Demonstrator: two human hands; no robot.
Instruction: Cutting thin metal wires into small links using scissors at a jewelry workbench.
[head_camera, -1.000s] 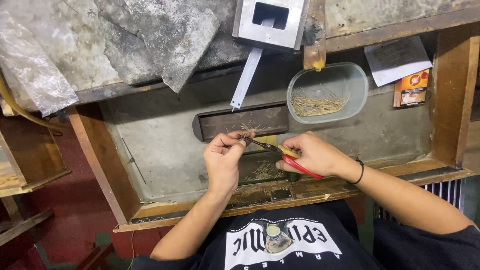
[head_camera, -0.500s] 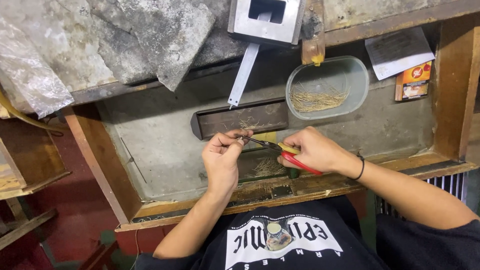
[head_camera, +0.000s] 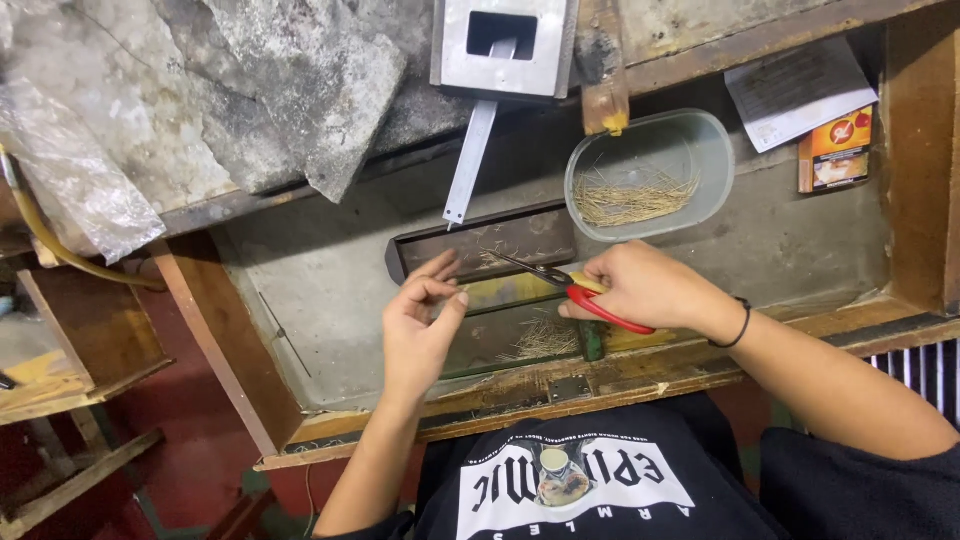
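I view the bench from overhead. One oval grey-green tub (head_camera: 700, 150) sits at the back right and holds a loose heap of thin straw-coloured wires (head_camera: 630, 197). One dark rectangular tray (head_camera: 430, 252) lies to its left, a few wire strands scattered at its right end. Nearer the body, a shallow glass-topped recess (head_camera: 520, 335) holds a second small heap of the same strands (head_camera: 543, 342).

My right hand (head_camera: 650, 287) is closed around one pair of red-handled pliers (head_camera: 575, 287), whose dark tips point left over the tray; I cannot tell whether the tips grip a wire. My left hand (head_camera: 420, 335) is loosely open beside them, fingers apart, thumb raised; whether a strand lies between thumb and forefinger is too fine to see.

One steel ruler (head_camera: 468, 165) hangs from one metal block (head_camera: 503, 45). Two paper items, a sheet (head_camera: 795, 90) and an orange packet (head_camera: 838, 150), lie at right.
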